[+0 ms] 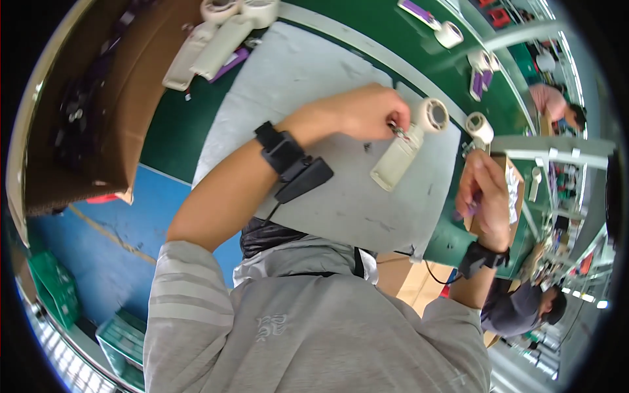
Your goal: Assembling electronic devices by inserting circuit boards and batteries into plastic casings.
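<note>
The left hand (375,112) has its grip pinched narrow around a small metallic part (398,131) at the middle right of the frame, just over a cream ring-headed housing (393,165). That housing lies on the grey mat (314,203), its long axis diagonal: ring toward upper right, flat handle toward lower left. Further right, the right hand (488,190) curls its grip around a purple piece (473,204), mostly hidden.

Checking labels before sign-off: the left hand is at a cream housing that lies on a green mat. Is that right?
Not quite: the head view shows a light grey mat, not a green one. The left hand is indeed at the cream housing lying on it.
</note>
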Motion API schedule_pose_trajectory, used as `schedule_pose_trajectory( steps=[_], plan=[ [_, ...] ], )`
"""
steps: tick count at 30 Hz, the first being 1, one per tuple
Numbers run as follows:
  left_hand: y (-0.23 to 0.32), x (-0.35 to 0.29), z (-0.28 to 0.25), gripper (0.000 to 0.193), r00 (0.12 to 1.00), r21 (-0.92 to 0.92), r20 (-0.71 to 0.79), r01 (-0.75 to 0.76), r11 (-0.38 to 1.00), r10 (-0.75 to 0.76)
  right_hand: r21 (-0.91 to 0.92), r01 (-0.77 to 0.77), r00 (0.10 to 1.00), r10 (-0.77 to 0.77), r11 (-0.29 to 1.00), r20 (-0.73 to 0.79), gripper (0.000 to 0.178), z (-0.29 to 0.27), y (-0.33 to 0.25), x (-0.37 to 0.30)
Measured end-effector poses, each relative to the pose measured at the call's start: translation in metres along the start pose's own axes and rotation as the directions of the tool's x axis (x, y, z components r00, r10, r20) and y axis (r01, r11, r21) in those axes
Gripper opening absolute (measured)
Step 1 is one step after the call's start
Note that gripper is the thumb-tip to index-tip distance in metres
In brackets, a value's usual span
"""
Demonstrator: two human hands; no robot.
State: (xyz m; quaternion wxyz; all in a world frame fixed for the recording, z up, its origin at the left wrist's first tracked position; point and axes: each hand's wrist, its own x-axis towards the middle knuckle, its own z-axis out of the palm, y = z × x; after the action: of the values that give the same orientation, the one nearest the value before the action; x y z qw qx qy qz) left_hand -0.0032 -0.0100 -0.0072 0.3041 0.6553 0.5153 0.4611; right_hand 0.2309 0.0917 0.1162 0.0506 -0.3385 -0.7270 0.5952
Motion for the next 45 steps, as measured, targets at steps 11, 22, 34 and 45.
schedule_pose_trajectory(
  steps=[11, 22, 34, 45],
  plan=[
    [0.025, 0.0, 0.003, 0.017, 0.971, 0.003, 0.109, 0.212, 0.977, -0.211, -0.188, 0.208, 0.928, -0.255, 0.96, -0.272, 0.025, 0.031, 0.079, 0.032],
    [0.028, 0.001, 0.006, 0.017, 0.97, -0.03, 0.084, 0.23, 0.973, -0.227, -0.4, 0.57, 0.757, -0.648, 0.718, -0.084, 0.038, 0.051, 0.083, 0.049],
    [0.024, -0.004, 0.005, 0.025, 0.996, 0.005, 0.056, 0.072, 0.997, -0.073, -0.422, 0.581, 0.773, -0.634, 0.695, 0.02, 0.052, 0.051, 0.08, 0.049],
    [0.032, -0.003, 0.022, 0.015, 0.985, -0.22, -0.041, 0.152, 0.963, -0.165, -0.299, 0.551, 0.8, -0.595, 0.779, -0.077, 0.053, 0.054, 0.083, 0.05]
  ],
)
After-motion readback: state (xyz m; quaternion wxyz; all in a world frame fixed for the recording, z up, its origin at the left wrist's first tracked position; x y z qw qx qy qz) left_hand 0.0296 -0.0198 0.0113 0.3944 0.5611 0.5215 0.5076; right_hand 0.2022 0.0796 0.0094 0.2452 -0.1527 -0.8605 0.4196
